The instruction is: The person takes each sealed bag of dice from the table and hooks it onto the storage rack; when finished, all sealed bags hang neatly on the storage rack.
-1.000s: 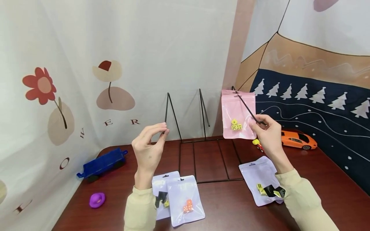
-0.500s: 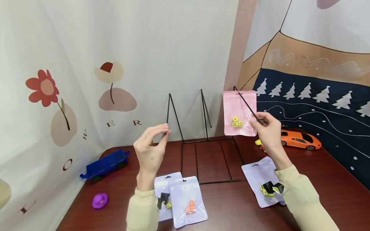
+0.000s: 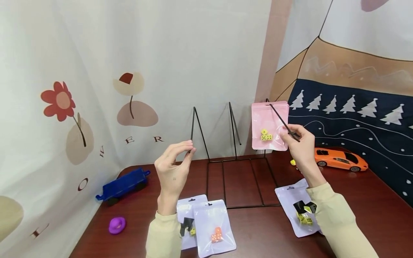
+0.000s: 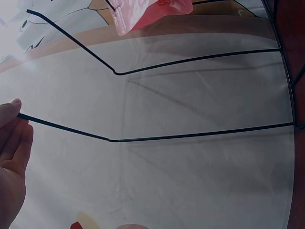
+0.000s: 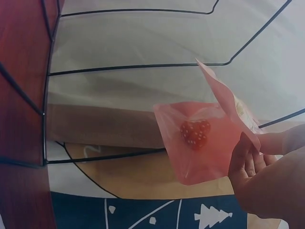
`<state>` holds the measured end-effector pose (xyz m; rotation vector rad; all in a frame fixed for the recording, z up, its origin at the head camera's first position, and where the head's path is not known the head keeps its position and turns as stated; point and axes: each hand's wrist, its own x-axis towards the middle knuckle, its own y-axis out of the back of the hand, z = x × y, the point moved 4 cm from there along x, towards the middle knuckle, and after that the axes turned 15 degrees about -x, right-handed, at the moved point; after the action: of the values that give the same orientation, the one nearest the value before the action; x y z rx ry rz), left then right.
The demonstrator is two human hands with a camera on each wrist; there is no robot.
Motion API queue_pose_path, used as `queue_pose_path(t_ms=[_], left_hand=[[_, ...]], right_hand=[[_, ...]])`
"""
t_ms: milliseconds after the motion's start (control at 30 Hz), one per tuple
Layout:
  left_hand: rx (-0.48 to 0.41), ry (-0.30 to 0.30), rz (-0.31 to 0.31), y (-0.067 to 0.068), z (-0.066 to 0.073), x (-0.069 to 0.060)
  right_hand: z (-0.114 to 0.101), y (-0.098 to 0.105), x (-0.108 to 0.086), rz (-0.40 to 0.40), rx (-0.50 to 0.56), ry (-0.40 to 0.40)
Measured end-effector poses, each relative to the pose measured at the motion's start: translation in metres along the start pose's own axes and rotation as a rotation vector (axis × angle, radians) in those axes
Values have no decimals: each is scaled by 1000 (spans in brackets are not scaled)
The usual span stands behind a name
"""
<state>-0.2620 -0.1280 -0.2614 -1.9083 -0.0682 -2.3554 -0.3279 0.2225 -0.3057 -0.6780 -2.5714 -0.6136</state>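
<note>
My left hand (image 3: 174,163) pinches the front tip of the left prong of a black wire rack (image 3: 237,207); the left wrist view shows this prong (image 4: 62,126) too. At the right prong (image 3: 281,120), my right hand (image 3: 300,141) pinches the right edge of a pink zip bag (image 3: 269,123) with yellow dice. The prong passes at the bag's top hole. Behind it, in the right wrist view, hangs another pink bag (image 5: 214,162) with red-orange dice. The front bag (image 5: 224,93) stands edge-on there, between thumb and fingers.
Two lilac bags, the front one (image 3: 211,222) holding orange dice, overlap before the rack. Another lilac bag (image 3: 295,204) lies under the right forearm. A blue toy trailer (image 3: 124,184) and purple toy hat (image 3: 117,225) are at left, an orange toy car (image 3: 340,159) at right.
The front pink bag has slid a little backward along the right prong, with my right hand still pinching its edge. My left hand keeps its pinch. The head view has shifted slightly.
</note>
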Motion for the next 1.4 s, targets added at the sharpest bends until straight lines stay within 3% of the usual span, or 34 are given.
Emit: queue_pose_path(t_ms=[400, 767, 967, 1267, 1400], left_hand=[[-8, -13, 3, 0, 2, 1], [1, -7, 5, 0, 3, 1], [-6, -6, 8, 0, 3, 1], [-8, -10, 5, 2, 1, 0], [1, -12, 4, 3, 0, 1]], right_hand=[[7, -2, 5, 3, 49, -34], [11, 0, 4, 56, 15, 9], [14, 3, 5, 61, 17, -12], [16, 17, 3, 129, -28, -7], [13, 28, -2, 117, -54, 32]])
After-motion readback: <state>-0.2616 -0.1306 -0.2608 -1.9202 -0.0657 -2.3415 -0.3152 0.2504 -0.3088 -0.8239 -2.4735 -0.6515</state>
